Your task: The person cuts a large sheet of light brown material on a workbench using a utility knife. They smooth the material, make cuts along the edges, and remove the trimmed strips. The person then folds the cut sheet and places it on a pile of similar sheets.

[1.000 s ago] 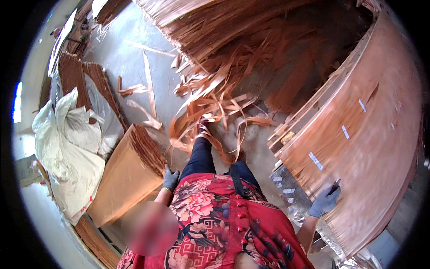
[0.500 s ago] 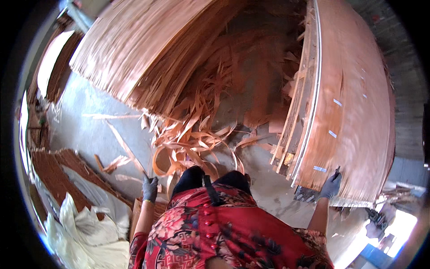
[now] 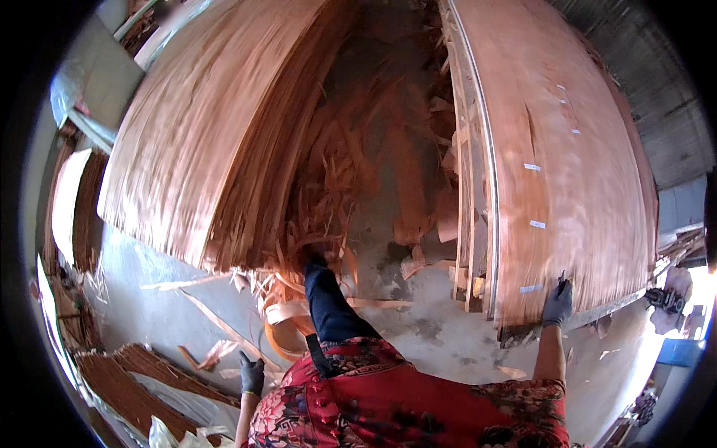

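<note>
My right hand (image 3: 557, 302), in a dark glove, rests on the near edge of a tall stack of reddish-brown veneer sheets (image 3: 567, 164) at the right, fingers laid on the top sheet. My left hand (image 3: 252, 375), also gloved, hangs by my side at the lower left with nothing in it, fingers loosely curled. One leg in dark trousers (image 3: 328, 302) steps forward between the stacks. A second large veneer stack (image 3: 202, 142) stands at the left.
Torn veneer strips and scraps (image 3: 314, 246) litter the concrete floor (image 3: 426, 328) between the two stacks. More veneer piles (image 3: 119, 381) lie at the lower left, with white sacking (image 3: 172, 433) near the bottom edge. Small white tape patches dot the right stack.
My view has swung right and forward; the stacks now fill the frame. My right hand has reached the right stack's edge. My left hand stays down at my side.
</note>
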Demonstrator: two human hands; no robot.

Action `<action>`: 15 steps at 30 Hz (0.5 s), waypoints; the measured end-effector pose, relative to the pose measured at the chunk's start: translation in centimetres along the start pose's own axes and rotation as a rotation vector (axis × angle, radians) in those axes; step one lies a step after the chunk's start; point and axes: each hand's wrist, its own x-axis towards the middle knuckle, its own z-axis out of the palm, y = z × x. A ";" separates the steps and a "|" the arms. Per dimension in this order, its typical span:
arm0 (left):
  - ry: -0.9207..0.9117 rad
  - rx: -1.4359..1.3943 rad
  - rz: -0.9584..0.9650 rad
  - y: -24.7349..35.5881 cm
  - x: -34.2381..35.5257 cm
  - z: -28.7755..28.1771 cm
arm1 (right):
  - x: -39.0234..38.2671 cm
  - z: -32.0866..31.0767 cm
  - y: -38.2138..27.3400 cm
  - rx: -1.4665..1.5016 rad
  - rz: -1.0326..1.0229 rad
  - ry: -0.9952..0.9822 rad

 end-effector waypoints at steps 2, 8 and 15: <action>-0.139 -0.101 -0.102 5.4 -0.5 0.6 | 0.4 -0.4 1.5 0.043 -0.006 -0.018; -0.154 0.364 0.047 9.1 6.6 4.6 | -0.2 -1.6 2.3 0.126 0.129 -0.115; -0.273 0.514 0.402 26.8 19.6 10.8 | 0.6 -3.2 -1.4 0.117 0.121 -0.016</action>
